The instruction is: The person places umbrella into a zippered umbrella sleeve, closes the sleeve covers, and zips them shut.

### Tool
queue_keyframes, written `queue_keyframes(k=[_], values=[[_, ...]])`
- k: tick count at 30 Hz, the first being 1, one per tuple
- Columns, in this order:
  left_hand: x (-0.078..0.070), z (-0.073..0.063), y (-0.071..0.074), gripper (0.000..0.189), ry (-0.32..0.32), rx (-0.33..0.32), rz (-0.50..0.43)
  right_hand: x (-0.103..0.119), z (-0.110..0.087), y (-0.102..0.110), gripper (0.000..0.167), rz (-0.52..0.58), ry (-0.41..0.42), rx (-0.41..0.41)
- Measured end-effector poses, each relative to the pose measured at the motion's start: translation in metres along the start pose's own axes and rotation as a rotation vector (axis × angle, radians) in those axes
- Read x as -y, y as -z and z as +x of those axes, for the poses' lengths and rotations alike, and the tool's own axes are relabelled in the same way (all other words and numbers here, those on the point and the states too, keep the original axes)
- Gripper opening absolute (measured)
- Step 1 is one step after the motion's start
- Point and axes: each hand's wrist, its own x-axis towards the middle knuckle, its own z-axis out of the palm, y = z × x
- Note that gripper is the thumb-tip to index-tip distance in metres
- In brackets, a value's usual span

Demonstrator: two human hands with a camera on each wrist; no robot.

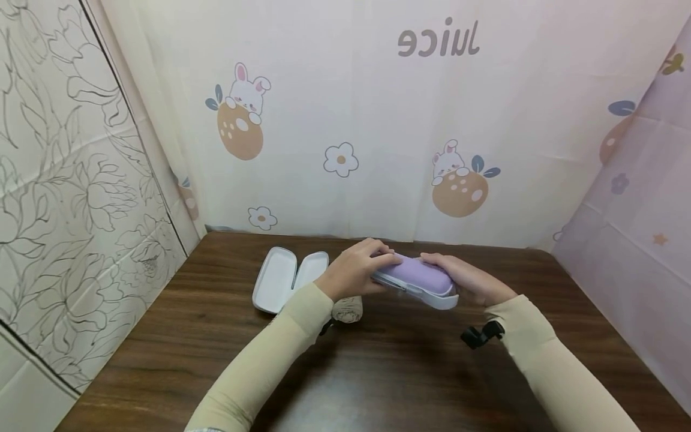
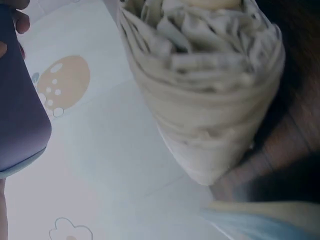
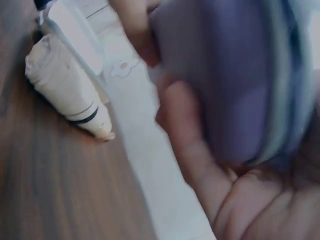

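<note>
White and open, a two-part case (image 1: pixel 275 279) is set on the counter (image 1: pixel 378 384) left of the left hand (image 1: pixel 353 267), below which a rolled beige bundle (image 1: pixel 348 309) is seen. By that hand a purple case (image 1: pixel 420 276) is gripped aloft; beyond it, mirror-reversed “Juice” lettering (image 1: pixel 448 43) is printed on fabric (image 1: pixel 378 120); the purple case's other end is clamped by the right hand (image 1: pixel 475 281).

Behind the fingers, the left forearm (image 1: pixel 259 375) and the right forearm (image 1: pixel 556 363) slant forward and inward, both covered by pale sleeves (image 1: pixel 310 309) as far as the wrists. The left hand (image 1: pixel 353 270) has its back upward, its fingers (image 1: pixel 384 260) bent in a grip and directed toward those of the right hand (image 1: pixel 475 281), near but apart. The right hand grips too, its fingertips directed back toward the left's. Seen from the right wrist, one raised digit (image 3: pixel 185 117) stands above the palm (image 3: pixel 262 205).
</note>
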Motion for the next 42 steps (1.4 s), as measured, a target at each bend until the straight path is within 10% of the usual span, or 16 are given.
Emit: queue_keyframes(k=[12,23,33,42], values=[[0.004,-0.007,0.012,0.054,0.067,0.009,0.071,0.017,-0.022,-0.016,0.051,-0.447,0.301,-0.137],[0.004,-0.005,0.021,0.056,0.130,-0.030,0.170,0.011,-0.009,-0.039,0.079,-0.994,0.827,-0.554],[0.001,-0.004,0.027,0.055,0.136,-0.050,0.182,0.000,0.011,-0.041,0.076,-1.046,0.997,-0.645],[0.002,-0.004,0.026,0.055,0.138,-0.027,0.164,-0.001,0.017,-0.042,0.071,-1.018,0.987,-0.630]])
